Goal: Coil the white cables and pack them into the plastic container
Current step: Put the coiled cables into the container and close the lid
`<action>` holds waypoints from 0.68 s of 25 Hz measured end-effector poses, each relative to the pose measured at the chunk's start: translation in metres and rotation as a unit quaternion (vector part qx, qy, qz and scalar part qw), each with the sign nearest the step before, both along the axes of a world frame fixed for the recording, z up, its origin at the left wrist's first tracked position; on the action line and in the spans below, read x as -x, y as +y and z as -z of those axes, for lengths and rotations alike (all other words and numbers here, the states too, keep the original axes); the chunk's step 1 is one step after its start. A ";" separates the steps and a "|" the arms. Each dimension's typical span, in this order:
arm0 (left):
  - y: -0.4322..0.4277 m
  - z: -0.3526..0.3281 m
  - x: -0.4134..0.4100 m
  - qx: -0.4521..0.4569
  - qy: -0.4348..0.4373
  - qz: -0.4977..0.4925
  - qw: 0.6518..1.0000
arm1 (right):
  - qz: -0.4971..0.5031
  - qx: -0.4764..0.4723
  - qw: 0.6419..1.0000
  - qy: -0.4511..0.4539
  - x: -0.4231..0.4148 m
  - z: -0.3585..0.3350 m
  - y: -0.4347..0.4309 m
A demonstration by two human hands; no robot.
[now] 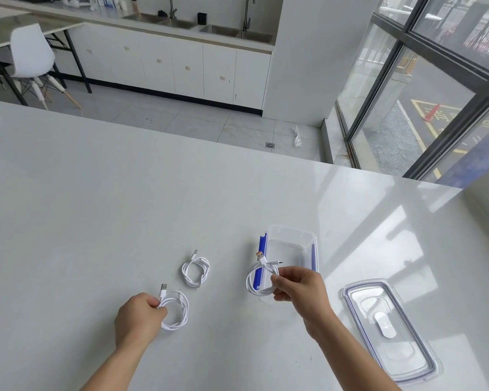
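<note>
One coiled white cable point(261, 280) is pinched by the right hand point(299, 286) at the left wall of the open plastic container point(294, 230); a second coil point(175, 311) is gripped on the worktop point(68, 221) by the left hand point(140, 317). The cables are judged light, limp and springy; all loops should be pinched together where they overlap, not at the plugs

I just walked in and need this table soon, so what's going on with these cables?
A person is packing white cables into a clear plastic container. Their right hand holds one coiled cable up by the open container, which looks empty. Their left hand grips a second coil on the table, and a third coil lies untouched between them. The lid lies off to the right.
</note>
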State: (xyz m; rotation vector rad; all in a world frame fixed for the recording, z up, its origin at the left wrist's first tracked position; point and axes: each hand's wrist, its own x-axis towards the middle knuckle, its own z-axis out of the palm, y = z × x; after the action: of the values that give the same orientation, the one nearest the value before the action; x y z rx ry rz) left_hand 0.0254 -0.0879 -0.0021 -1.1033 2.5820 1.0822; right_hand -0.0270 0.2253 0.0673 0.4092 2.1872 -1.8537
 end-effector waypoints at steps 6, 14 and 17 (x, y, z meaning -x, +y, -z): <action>0.025 -0.019 0.021 -0.105 0.049 -0.044 0.992 | 0.038 -0.046 0.998 0.014 0.034 -0.004 0.024; 0.045 -0.027 0.047 -0.119 0.055 -0.028 0.991 | 0.050 -0.119 0.992 -0.001 0.078 0.002 0.049; 0.050 -0.027 0.050 -0.124 0.058 -0.028 0.990 | 0.037 -0.174 0.984 -0.001 0.093 0.008 0.053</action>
State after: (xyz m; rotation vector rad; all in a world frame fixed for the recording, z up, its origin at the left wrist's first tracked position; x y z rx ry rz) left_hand -0.0250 -0.0382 0.0247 -1.0877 2.4246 1.4746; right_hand -0.1203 0.2782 0.0594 0.5633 2.5297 -1.4985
